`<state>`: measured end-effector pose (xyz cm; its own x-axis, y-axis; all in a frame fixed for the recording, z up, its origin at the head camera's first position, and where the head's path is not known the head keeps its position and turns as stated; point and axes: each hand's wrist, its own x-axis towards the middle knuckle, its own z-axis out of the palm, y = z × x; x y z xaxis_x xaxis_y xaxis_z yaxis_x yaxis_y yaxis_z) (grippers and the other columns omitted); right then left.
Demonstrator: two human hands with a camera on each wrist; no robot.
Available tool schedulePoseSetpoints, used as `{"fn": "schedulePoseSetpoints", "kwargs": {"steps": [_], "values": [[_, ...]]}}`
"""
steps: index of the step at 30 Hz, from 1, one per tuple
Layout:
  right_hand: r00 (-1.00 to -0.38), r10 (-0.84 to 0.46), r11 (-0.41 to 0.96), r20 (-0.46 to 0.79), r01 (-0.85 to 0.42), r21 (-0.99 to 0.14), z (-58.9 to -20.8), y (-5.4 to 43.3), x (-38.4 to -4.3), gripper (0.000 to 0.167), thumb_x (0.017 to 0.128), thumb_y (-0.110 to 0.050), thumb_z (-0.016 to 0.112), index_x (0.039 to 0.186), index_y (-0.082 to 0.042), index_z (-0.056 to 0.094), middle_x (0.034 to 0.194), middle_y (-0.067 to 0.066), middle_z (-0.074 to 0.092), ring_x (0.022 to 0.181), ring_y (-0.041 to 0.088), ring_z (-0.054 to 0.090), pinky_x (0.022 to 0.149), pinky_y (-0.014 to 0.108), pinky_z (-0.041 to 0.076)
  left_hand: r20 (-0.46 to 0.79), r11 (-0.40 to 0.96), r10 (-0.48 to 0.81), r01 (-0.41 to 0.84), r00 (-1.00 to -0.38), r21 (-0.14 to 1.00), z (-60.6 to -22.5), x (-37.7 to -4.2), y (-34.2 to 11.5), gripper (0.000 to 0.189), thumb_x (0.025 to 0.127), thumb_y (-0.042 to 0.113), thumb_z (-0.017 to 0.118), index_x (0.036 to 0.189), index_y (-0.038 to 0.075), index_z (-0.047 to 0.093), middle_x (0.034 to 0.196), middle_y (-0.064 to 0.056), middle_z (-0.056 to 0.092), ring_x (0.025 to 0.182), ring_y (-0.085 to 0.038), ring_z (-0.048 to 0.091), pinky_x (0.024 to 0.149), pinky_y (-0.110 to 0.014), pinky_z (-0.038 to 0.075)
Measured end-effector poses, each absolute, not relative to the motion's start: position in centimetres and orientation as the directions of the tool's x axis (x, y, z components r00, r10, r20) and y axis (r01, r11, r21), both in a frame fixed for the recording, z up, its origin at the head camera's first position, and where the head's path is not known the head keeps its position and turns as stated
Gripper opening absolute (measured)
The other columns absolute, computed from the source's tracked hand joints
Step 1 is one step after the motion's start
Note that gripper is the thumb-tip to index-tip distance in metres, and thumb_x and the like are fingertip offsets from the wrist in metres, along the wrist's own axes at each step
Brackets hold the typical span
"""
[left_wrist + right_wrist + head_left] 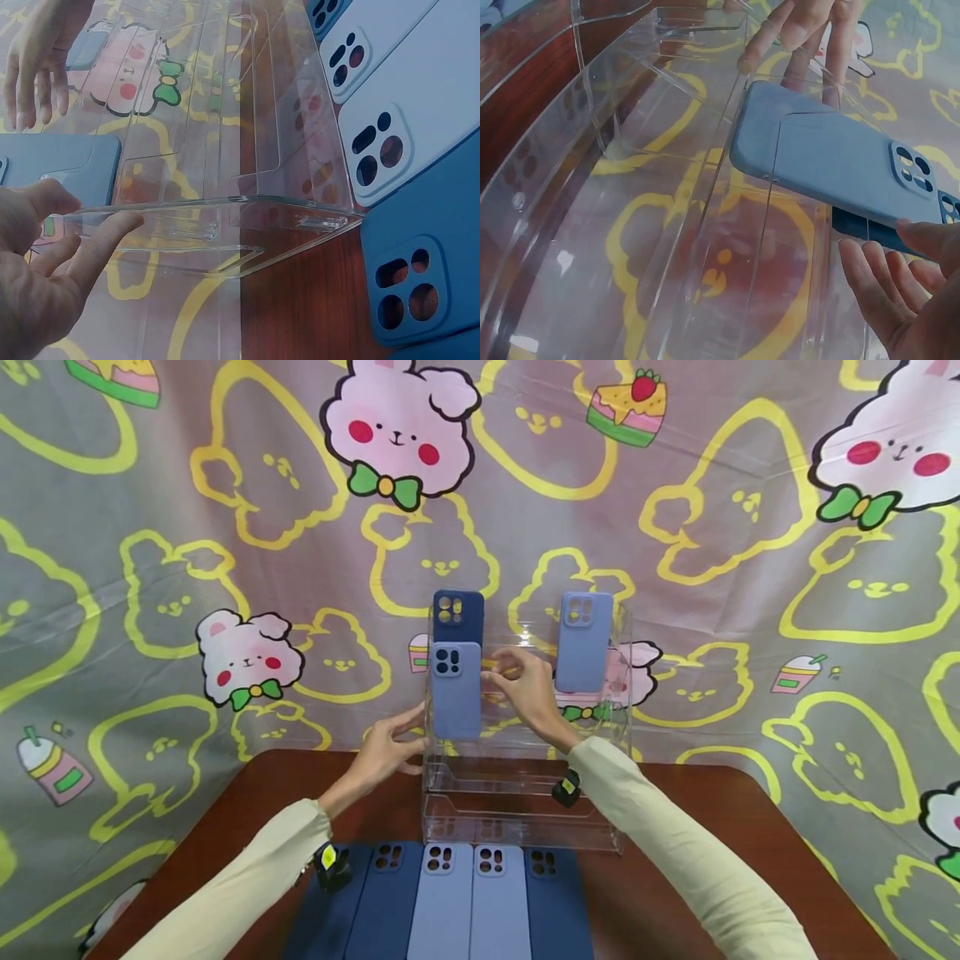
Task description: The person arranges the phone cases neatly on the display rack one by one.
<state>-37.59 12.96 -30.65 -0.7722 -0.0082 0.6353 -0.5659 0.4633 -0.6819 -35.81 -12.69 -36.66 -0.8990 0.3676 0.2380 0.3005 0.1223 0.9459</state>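
While five phone cases [443,914] lie on the desk [727,793] before the clear acrylic rack [525,817], the left hand [382,750] touches its left side, fingers spread; the right hand [528,687], fingers parted and empty, is beside the pale-blue phone case [457,706] at the rack's left, a navy case [468,622] behind.

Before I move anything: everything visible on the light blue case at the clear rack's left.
The light blue case looks smooth and matte, perhaps silicone or plastic, with rounded corners. In the head view, a raised camera frame with several cutouts sits at its upper left. It stands roughly upright in the clear rack, camera end up, back toward the person. A dark blue case shows behind and above it. The right hand is beside its right edge; contact can't be told.
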Motion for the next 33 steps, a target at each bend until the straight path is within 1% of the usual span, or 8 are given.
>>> {"fn": "schedulePoseSetpoints", "kwargs": {"steps": [5, 10, 12, 18, 20, 26, 27, 33], "values": [[-0.800, -0.005, 0.435, 0.599, -0.541, -0.719, -30.8, 13.7, -37.2, 0.030, 0.094, -0.005, 0.079, 0.120, 0.006, 0.071, 0.096, 0.022, 0.076, 0.073, 0.032, 0.078, 0.058, 0.029, 0.067, 0.238, 0.119, 0.365, 0.299, -0.900, 0.947, -36.8, -35.9, -12.7, 0.066, 0.100, -0.007, 0.061, 0.161, 0.004, 0.037, 0.156, -0.032, 0.045, 0.116, -0.049, 0.068, 0.076, -0.050, 0.068], [-0.825, 0.009, 0.426, 0.566, -0.508, -0.748, -30.9, 14.7, -36.8, 0.031, 0.094, -0.005, 0.078, 0.122, 0.006, 0.070, 0.098, 0.023, 0.077, 0.075, 0.029, 0.078, 0.058, 0.029, 0.067, 0.251, 0.110, 0.357, 0.307, -0.900, 0.945, -36.7, -35.9, -12.7, 0.067, 0.099, -0.009, 0.062, 0.160, 0.004, 0.039, 0.154, -0.032, 0.047, 0.109, -0.040, 0.073, 0.077, -0.055, 0.067], [-0.832, 0.020, 0.417, 0.555, -0.497, -0.761, -30.9, 15.1, -36.6, 0.030, 0.093, -0.003, 0.078, 0.121, 0.006, 0.071, 0.098, 0.025, 0.077, 0.078, 0.030, 0.078, 0.060, 0.033, 0.068, 0.249, 0.118, 0.358, 0.308, -0.900, 0.944, -36.7, -35.9, -12.7, 0.067, 0.099, -0.008, 0.063, 0.160, 0.005, 0.039, 0.155, -0.031, 0.046, 0.109, -0.040, 0.072, 0.077, -0.055, 0.067], [-0.858, 0.024, 0.383, 0.514, -0.467, -0.797, -31.1, 16.6, -36.1, 0.031, 0.093, -0.003, 0.078, 0.122, 0.007, 0.070, 0.102, 0.027, 0.077, 0.081, 0.036, 0.078, 0.068, 0.051, 0.069, 0.248, 0.114, 0.363, 0.307, -0.898, 0.945, -36.8, -35.8, -12.8, 0.067, 0.099, -0.008, 0.062, 0.161, 0.004, 0.038, 0.156, -0.032, 0.045, 0.116, -0.053, 0.065, 0.077, -0.054, 0.067], [-0.865, 0.014, 0.392, 0.502, -0.457, -0.798, -31.2, 17.2, -35.8, 0.032, 0.094, -0.006, 0.078, 0.123, 0.006, 0.069, 0.102, 0.027, 0.077, 0.079, 0.031, 0.078, 0.069, 0.051, 0.069, 0.249, 0.110, 0.364, 0.307, -0.898, 0.945, -36.8, -35.9, -12.8, 0.067, 0.099, -0.008, 0.062, 0.161, 0.004, 0.038, 0.156, -0.032, 0.044, 0.117, -0.055, 0.063, 0.076, -0.053, 0.067], [-0.894, -0.026, 0.351, 0.447, -0.427, -0.833, -31.5, 18.4, -34.6, 0.033, 0.095, -0.008, 0.078, 0.124, 0.006, 0.068, 0.107, 0.029, 0.075, 0.075, 0.010, 0.073, 0.065, 0.038, 0.070, 0.235, 0.113, 0.370, 0.294, -0.899, 0.949, -37.0, -35.8, -12.8, 0.067, 0.101, -0.007, 0.062, 0.162, 0.005, 0.037, 0.157, -0.031, 0.044, 0.117, -0.052, 0.065, 0.076, -0.049, 0.069], [-0.899, -0.031, 0.345, 0.436, -0.419, -0.840, -31.5, 18.5, -34.3, 0.034, 0.095, -0.008, 0.078, 0.125, 0.006, 0.068, 0.108, 0.029, 0.074, 0.076, 0.010, 0.073, 0.065, 0.036, 0.069, 0.233, 0.113, 0.371, 0.292, -0.899, 0.950, -37.0, -35.8, -12.8, 0.067, 0.101, -0.007, 0.061, 0.162, 0.005, 0.036, 0.157, -0.032, 0.044, 0.116, -0.050, 0.066, 0.076, -0.049, 0.069], [-0.924, -0.076, 0.362, 0.375, -0.376, -0.853, -31.9, 18.7, -32.3, 0.038, 0.095, -0.010, 0.079, 0.129, 0.003, 0.067, 0.111, 0.026, 0.072, 0.085, 0.021, 0.076, 0.074, 0.047, 0.070, 0.234, 0.111, 0.371, 0.293, -0.899, 0.950, -36.8, -35.8, -12.7, 0.067, 0.100, -0.008, 0.060, 0.161, 0.004, 0.036, 0.156, -0.033, 0.044, 0.115, -0.045, 0.069, 0.077, -0.050, 0.068]]}}
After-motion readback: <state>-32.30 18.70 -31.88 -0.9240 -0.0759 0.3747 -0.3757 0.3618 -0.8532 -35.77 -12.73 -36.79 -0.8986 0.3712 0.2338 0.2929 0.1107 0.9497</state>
